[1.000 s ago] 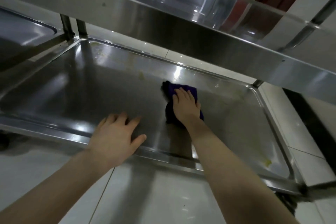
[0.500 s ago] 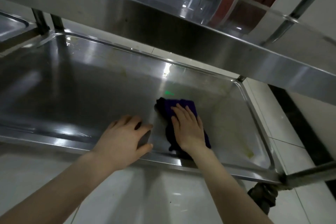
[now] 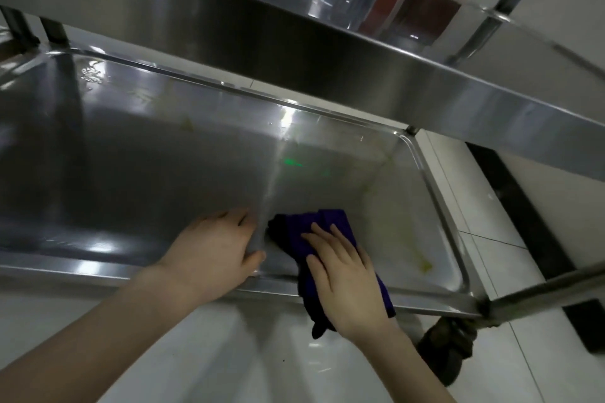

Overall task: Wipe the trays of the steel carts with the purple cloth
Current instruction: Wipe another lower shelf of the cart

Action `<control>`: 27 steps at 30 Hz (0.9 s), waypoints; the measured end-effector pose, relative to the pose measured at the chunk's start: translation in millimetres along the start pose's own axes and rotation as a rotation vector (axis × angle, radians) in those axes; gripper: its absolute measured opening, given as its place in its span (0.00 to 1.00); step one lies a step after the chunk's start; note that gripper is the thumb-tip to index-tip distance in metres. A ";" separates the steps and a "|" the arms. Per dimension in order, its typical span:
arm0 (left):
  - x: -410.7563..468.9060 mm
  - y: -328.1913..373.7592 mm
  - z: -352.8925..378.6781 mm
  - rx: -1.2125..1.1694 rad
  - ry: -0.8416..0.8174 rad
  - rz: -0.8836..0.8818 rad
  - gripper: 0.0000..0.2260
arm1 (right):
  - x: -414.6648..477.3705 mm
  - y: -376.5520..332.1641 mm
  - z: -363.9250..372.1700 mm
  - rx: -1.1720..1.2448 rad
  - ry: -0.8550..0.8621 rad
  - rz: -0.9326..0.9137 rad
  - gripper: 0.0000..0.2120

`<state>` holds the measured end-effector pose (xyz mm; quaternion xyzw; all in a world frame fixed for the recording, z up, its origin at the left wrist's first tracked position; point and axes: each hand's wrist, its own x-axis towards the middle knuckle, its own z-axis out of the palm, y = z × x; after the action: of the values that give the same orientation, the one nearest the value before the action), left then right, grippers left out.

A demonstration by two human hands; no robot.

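Note:
The lower steel tray of the cart fills the view, wet and streaked. A purple cloth lies on the tray's near right part and hangs over the front rim. My right hand presses flat on the cloth with straight fingers. My left hand rests on the tray's front rim just left of the cloth, its fingers lying inside the tray and its thumb on the rim. A yellow smear sits in the tray's near right corner.
The upper steel tray overhangs close above the lower one. A cart leg and a dark caster stand at the near right corner. White floor tiles lie below, with a dark strip along the right.
My right hand has dragged the purple cloth toward me, from mid-tray to the front rim, where it now hangs over. My left hand has stayed on the rim.

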<state>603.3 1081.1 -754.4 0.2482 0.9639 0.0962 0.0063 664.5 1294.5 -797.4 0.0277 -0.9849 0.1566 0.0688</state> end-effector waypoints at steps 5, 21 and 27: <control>16.4 18.3 -2.6 0.015 0.056 0.006 0.16 | 121.9 20.3 -2.5 0.023 -0.014 0.213 0.21; 36.1 30.9 19.6 -0.066 0.059 0.044 0.27 | 49.2 49.6 -12.4 -0.015 0.063 0.126 0.20; 30.8 50.6 24.8 0.014 0.048 0.040 0.24 | 147.9 78.5 -25.4 0.073 -0.060 0.340 0.22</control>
<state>602.0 1143.9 -768.1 0.2648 0.9593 0.0956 -0.0205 515.4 1372.0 -776.0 -0.1321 -0.9706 0.2010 0.0108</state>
